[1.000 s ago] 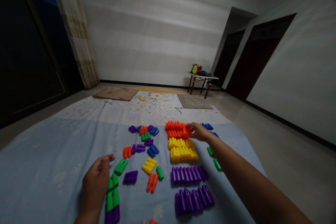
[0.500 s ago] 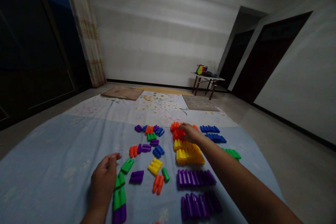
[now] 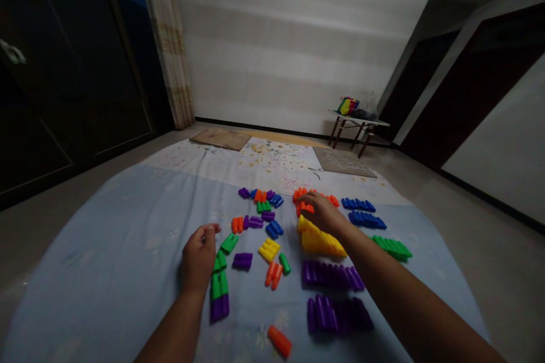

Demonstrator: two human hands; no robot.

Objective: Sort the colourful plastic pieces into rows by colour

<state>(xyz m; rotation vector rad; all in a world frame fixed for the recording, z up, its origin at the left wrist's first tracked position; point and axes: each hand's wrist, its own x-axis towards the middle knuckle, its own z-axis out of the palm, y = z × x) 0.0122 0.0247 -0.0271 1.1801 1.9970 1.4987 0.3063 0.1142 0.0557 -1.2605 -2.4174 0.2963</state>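
Observation:
My right hand [image 3: 322, 211] is over the orange plastic pieces [image 3: 333, 201], its bent fingers closed on an orange piece [image 3: 304, 208] at the near left of that group. Just below the wrist lie yellow finger-shaped pieces [image 3: 321, 241], partly hidden by my forearm. On the left, my left hand [image 3: 198, 255] rests with thumb and fingers curled together; whatever they hold, if anything, is hidden. Beside it runs a curved line of joined green pieces [image 3: 219, 281] ending in a purple piece [image 3: 219, 307]. A purple piece [image 3: 242, 261] lies to its right.
Purple rows [image 3: 334, 276] lie nearest on the right, with blue rows [image 3: 367, 219] and a green row [image 3: 392, 247] beyond my right forearm. Loose mixed pieces [image 3: 269, 249] are scattered mid-cloth. One orange piece [image 3: 280, 341] lies near me. A small table [image 3: 360, 119] stands behind.
The view has shifted, so the cloth and pieces sit further right and higher. My right hand stays at the orange group, and my left hand remains beside the green line, still curled.

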